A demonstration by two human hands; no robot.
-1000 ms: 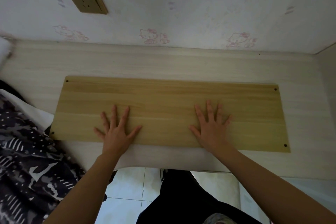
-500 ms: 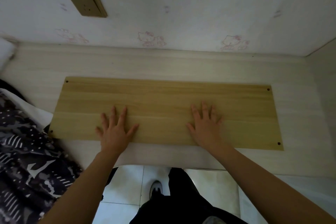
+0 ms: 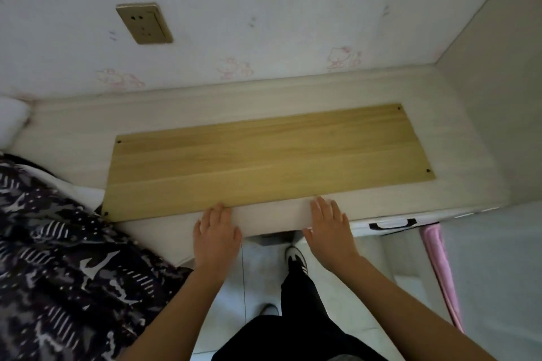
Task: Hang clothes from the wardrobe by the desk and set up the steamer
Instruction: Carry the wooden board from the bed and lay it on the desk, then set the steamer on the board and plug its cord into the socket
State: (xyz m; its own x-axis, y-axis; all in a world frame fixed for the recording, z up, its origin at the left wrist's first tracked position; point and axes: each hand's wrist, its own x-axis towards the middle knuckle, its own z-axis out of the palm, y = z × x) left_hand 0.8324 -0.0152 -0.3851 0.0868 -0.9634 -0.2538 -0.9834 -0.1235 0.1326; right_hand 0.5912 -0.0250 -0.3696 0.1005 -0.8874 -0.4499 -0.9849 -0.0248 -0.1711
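Head view: we are resting left hand (image 3: pixel 217 233) and right hand (image 3: pixel 330 226) flat, fingers straight, at the six o'clock edge of a board (image 3: pixel 264 155), seemingly stiff; long edges offering grip.

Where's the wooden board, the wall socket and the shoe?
wooden board (image 3: pixel 264 161), head view, middle of its top face.
wall socket (image 3: pixel 144 23), head view, centre of its plate.
shoe (image 3: pixel 296 259), head view, on its toe end.

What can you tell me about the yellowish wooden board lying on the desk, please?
The board is a long rectangular panel with a yellowish wood-grain face and a small dark hole near each corner. It lies flat on the pale desk, its long sides running along the wall. The fingertips of the left hand and right hand reach its near edge; nothing rests on it.
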